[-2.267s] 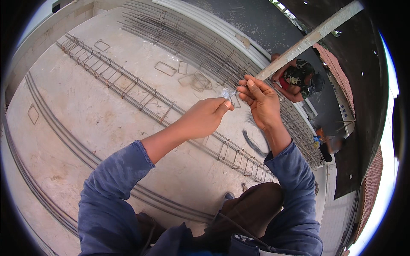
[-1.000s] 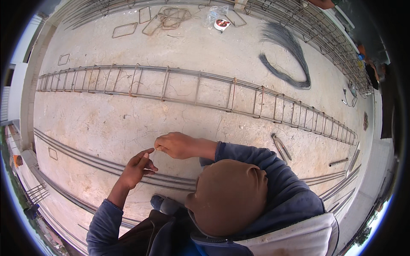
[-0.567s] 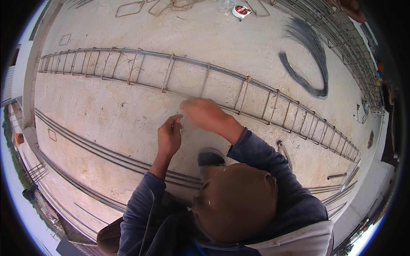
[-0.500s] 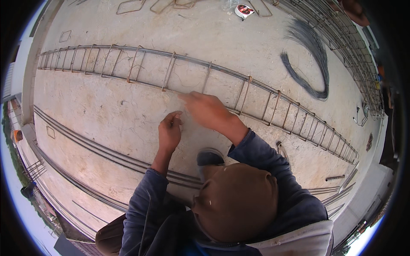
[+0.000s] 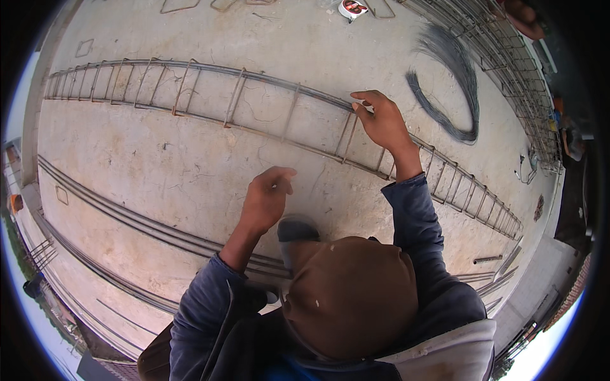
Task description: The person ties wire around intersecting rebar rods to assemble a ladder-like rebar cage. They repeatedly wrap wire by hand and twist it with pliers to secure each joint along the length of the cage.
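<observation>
A long, ladder-like rebar cage [image 5: 289,117] of bars and stirrups lies across the concrete floor in front of me. My right hand [image 5: 385,126] is over its far bars, beside a stirrup. Its thumb and forefinger are extended with a gap between them, close to the bar; whether they touch it I cannot tell. On the near side of the cage my left hand [image 5: 268,198] hovers above the floor, apart from the bars. The left fingers are curled in with the thumb against them, and anything between them is too small to make out.
A bundle of thin tie wire [image 5: 471,105] lies beyond the cage at right, near stacked rebar cages [image 5: 492,63]. A tape measure [image 5: 351,9] is at the far edge. Long loose bars [image 5: 136,214] run along the near left. My shoe [image 5: 297,230] is close below my left hand.
My right hand has gone from the cage's near bar to its far bars, rightward, and its fingers have spread. The left hand has shifted slightly right, still curled. The whole view has shifted a little.
</observation>
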`<control>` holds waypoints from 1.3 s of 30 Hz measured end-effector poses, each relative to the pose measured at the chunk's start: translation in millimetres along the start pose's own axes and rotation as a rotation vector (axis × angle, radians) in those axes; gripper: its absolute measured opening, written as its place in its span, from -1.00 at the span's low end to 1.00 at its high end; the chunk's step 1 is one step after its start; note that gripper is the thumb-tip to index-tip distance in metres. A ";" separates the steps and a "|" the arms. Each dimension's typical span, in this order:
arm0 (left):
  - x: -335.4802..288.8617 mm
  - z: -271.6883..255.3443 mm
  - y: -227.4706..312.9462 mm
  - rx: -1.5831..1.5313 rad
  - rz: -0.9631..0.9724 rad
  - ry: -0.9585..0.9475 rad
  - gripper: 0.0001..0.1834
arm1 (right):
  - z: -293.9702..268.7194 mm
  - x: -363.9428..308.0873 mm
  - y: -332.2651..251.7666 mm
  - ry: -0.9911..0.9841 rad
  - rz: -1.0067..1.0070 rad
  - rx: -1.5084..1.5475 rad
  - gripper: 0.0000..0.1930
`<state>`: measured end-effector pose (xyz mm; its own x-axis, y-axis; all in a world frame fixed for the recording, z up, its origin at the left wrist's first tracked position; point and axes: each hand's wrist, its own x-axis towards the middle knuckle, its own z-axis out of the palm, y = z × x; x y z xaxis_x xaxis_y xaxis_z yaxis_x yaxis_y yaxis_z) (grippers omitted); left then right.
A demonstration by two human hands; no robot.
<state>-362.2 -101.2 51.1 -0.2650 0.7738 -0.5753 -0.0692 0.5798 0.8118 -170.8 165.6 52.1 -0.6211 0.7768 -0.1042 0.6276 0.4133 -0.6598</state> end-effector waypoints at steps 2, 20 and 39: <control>25.8 21.7 21.3 0.088 0.043 0.033 -0.73 | -4.8 6.6 -8.5 0.006 -0.032 0.111 -0.72; 175.8 105.2 56.3 -0.314 -0.151 -0.104 -0.75 | -24.0 84.9 40.8 -0.620 -0.109 -0.225 -0.68; 166.7 105.5 88.3 0.293 0.080 -0.076 -0.67 | 20.8 -45.5 17.5 0.084 0.327 0.127 -0.76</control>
<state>-311.0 106.0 16.3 -0.1850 0.8305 -0.5254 0.2317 0.5564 0.7979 -141.3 127.6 29.8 -0.3532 0.8967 -0.2669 0.7199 0.0783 -0.6896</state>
